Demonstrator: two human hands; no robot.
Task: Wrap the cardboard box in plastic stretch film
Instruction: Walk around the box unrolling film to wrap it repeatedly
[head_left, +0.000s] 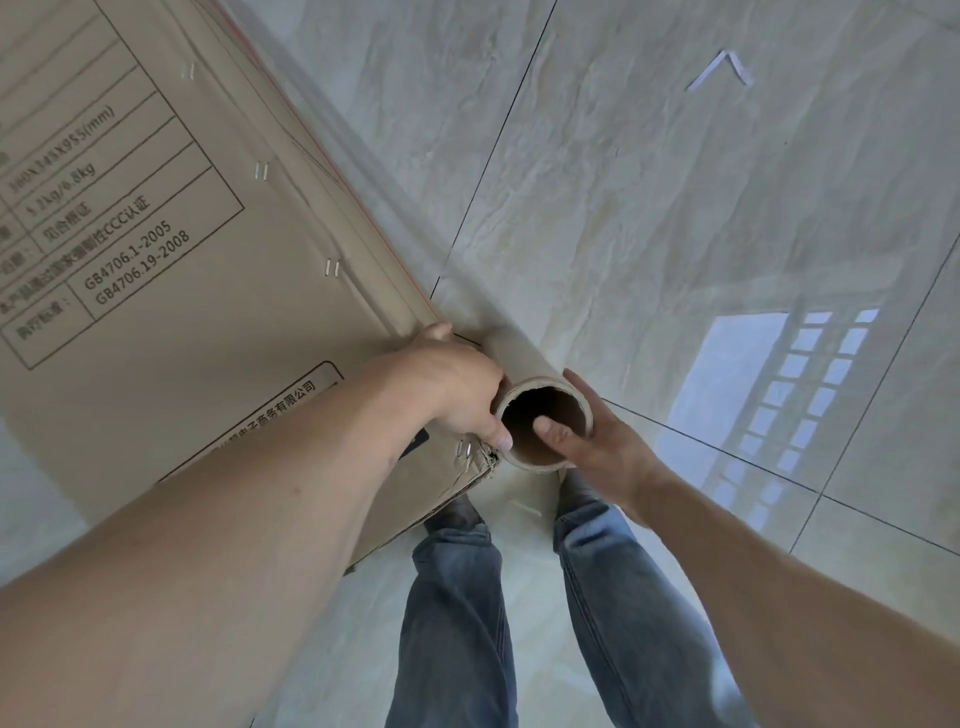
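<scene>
A tall brown cardboard box (171, 249) with a printed black label and staples fills the left of the view, standing on the floor. A roll of clear stretch film (524, 364) on a cardboard tube stands upright against the box's near corner, its open end facing me. My left hand (457, 389) grips the roll from the box side, thumb at the tube's rim. My right hand (597, 441) holds the other side, with its thumb hooked inside the tube's opening. A thin sheet of film seems to run along the box's right edge.
Glossy marble-look floor tiles (675, 208) with dark grout lines spread to the right, with a bright window reflection (779, 384). A small white strip (719, 70) lies on the floor far off. My legs in blue jeans (457, 597) stand just below the roll.
</scene>
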